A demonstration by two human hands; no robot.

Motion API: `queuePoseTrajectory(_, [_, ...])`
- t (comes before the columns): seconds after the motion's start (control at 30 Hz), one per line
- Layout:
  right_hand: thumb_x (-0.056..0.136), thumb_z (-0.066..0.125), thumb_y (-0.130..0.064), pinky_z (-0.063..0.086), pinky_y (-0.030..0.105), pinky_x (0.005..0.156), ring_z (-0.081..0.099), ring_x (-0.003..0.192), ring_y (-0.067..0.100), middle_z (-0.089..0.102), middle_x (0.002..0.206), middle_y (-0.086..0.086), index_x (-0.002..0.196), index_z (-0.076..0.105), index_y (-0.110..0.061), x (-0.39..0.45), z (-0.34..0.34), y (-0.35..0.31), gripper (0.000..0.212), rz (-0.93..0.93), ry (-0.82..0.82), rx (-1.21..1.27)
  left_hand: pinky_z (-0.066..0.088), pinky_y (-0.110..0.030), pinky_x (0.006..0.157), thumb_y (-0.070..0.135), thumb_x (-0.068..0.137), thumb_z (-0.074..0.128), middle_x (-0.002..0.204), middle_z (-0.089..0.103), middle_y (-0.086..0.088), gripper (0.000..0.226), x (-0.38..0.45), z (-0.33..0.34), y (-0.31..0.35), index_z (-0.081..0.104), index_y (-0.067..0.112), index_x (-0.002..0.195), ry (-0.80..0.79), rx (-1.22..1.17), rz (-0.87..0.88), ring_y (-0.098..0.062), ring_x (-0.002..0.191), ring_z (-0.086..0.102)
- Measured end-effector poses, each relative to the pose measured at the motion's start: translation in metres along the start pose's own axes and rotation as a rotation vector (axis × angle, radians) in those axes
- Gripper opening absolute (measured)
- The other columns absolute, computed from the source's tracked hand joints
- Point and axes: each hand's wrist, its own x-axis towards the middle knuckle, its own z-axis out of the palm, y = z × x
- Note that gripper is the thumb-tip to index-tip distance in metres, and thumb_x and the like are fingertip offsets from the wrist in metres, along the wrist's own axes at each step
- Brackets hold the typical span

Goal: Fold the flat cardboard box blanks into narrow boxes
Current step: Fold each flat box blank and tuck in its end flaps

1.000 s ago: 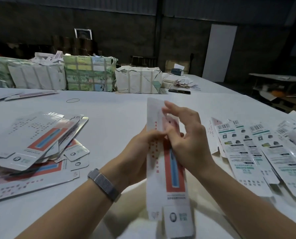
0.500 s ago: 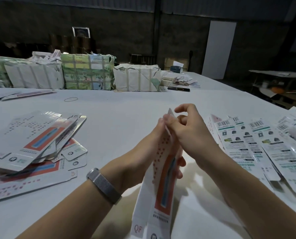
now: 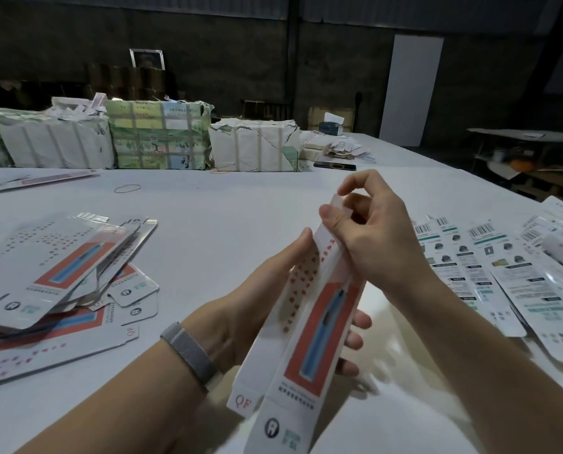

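Note:
A long narrow white box (image 3: 309, 326) with a red panel and a blue strip stands tilted above the table, its open bottom flaps nearest me. My left hand (image 3: 257, 309) grips its middle, thumb on the left face, fingertips showing on the right side. My right hand (image 3: 372, 237) pinches the small flap at its far top end between thumb and forefinger. A loose pile of flat blanks (image 3: 54, 273) with the same print lies at the left. More flat blanks (image 3: 489, 273), barcode side up, fan out at the right.
Wrapped bundles (image 3: 155, 139) line the far side of the white table (image 3: 208, 217). A rubber band (image 3: 128, 189) lies in front of them, and a dark flat object (image 3: 334, 165) beside the rightmost bundle. A second table (image 3: 529, 136) stands at the far right.
The blank has gone from a flat sheet to a narrow box. My right hand moved from its middle up to the top end and now pinches the end flap.

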Motion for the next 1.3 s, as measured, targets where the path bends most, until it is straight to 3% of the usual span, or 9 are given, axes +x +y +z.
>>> queuePoseTrajectory(0.2, [0.092, 0.068, -0.034, 0.047, 0.031, 0.060, 0.060, 0.060, 0.011, 0.067, 0.065, 0.000, 0.092, 0.053, -0.034, 0.002, -0.001, 0.009, 0.015, 0.118, -0.059, -0.045, 0.060, -0.029, 0.068, 0.082, 0.084, 0.032, 0.091, 0.077, -0.009, 0.079, 0.002, -0.002, -0.007, 0.067, 0.016, 0.109, 0.046, 0.085, -0.080, -0.024, 0.077, 0.075])
queuePoseTrajectory(0.4, [0.092, 0.070, -0.024, 0.053, 0.033, 0.073, 0.068, 0.093, 0.025, 0.068, 0.096, 0.012, 0.085, 0.043, -0.030, 0.010, -0.009, 0.003, 0.028, 0.225, -0.013, 0.098, 0.056, -0.029, 0.058, 0.079, 0.092, 0.032, 0.082, 0.062, -0.013, 0.072, 0.005, 0.006, -0.010, 0.063, 0.016, 0.106, 0.109, 0.002, -0.073, -0.022, 0.062, 0.063])
queuePoseTrajectory(0.5, [0.089, 0.073, -0.030, 0.052, 0.030, 0.070, 0.061, 0.074, 0.013, 0.064, 0.085, 0.004, 0.091, 0.047, -0.030, 0.008, -0.010, 0.003, 0.025, 0.178, -0.015, 0.088, 0.054, -0.027, 0.053, 0.079, 0.088, 0.040, 0.078, 0.061, -0.012, 0.071, 0.004, 0.008, -0.012, 0.057, 0.012, 0.104, 0.157, 0.019, -0.049, -0.020, 0.056, 0.061])
queuePoseTrajectory(0.63, [0.097, 0.060, -0.035, 0.042, 0.015, 0.069, 0.054, 0.079, -0.001, 0.059, 0.096, -0.003, 0.105, 0.056, -0.026, 0.008, -0.008, 0.003, 0.012, 0.158, 0.134, 0.231, 0.049, -0.024, 0.048, 0.080, 0.062, 0.061, 0.067, 0.057, -0.006, 0.083, 0.006, 0.005, -0.004, 0.054, 0.014, 0.113, 0.124, -0.253, 0.085, -0.017, 0.050, 0.053])
queuePoseTrajectory(0.77, [0.096, 0.061, -0.028, 0.051, 0.031, 0.076, 0.067, 0.093, 0.009, 0.069, 0.109, 0.006, 0.123, 0.051, -0.032, -0.006, 0.012, 0.007, 0.030, 0.293, -0.221, 0.338, 0.050, -0.023, 0.046, 0.084, 0.070, 0.048, 0.064, 0.052, -0.006, 0.080, 0.009, -0.001, -0.005, 0.052, 0.014, 0.109, 0.094, -0.453, 0.174, -0.014, 0.048, 0.052])
queuePoseTrajectory(0.87, [0.079, 0.073, -0.029, 0.056, 0.044, 0.087, 0.071, 0.093, 0.020, 0.072, 0.106, 0.011, 0.124, 0.052, -0.034, -0.008, 0.014, 0.008, 0.050, 0.312, -0.272, 0.482, 0.054, -0.026, 0.049, 0.081, 0.074, 0.043, 0.068, 0.055, -0.008, 0.079, 0.006, -0.004, -0.005, 0.061, 0.010, 0.103, 0.068, -0.495, 0.171, -0.016, 0.053, 0.057])
queuePoseTrajectory(1.0, [0.068, 0.078, -0.027, 0.060, 0.044, 0.086, 0.072, 0.091, 0.023, 0.069, 0.103, 0.014, 0.122, 0.056, -0.032, -0.006, 0.008, 0.009, 0.059, 0.336, -0.258, 0.678, 0.059, -0.033, 0.056, 0.073, 0.085, 0.033, 0.072, 0.068, -0.012, 0.074, 0.005, -0.003, -0.005, 0.069, 0.012, 0.100, 0.253, -0.206, 0.243, -0.025, 0.060, 0.070])
queuePoseTrajectory(1.13, [0.069, 0.075, -0.021, 0.060, 0.045, 0.085, 0.071, 0.097, 0.031, 0.062, 0.112, 0.022, 0.124, 0.056, -0.027, -0.006, 0.009, 0.007, 0.058, 0.308, -0.220, 0.645, 0.059, -0.028, 0.059, 0.069, 0.082, 0.034, 0.091, 0.074, -0.007, 0.069, 0.002, -0.005, -0.002, 0.057, 0.021, 0.126, 0.578, 0.180, 0.384, -0.022, 0.071, 0.075])
queuePoseTrajectory(1.3, [0.068, 0.078, -0.024, 0.061, 0.040, 0.083, 0.072, 0.096, 0.025, 0.065, 0.112, 0.014, 0.124, 0.058, -0.031, -0.012, 0.014, 0.007, 0.060, 0.233, -0.214, 0.514, 0.061, -0.030, 0.077, 0.055, 0.094, 0.054, 0.114, 0.071, 0.007, 0.053, -0.002, -0.005, -0.003, 0.032, 0.046, 0.142, 0.606, 0.428, 0.656, -0.016, 0.100, 0.072])
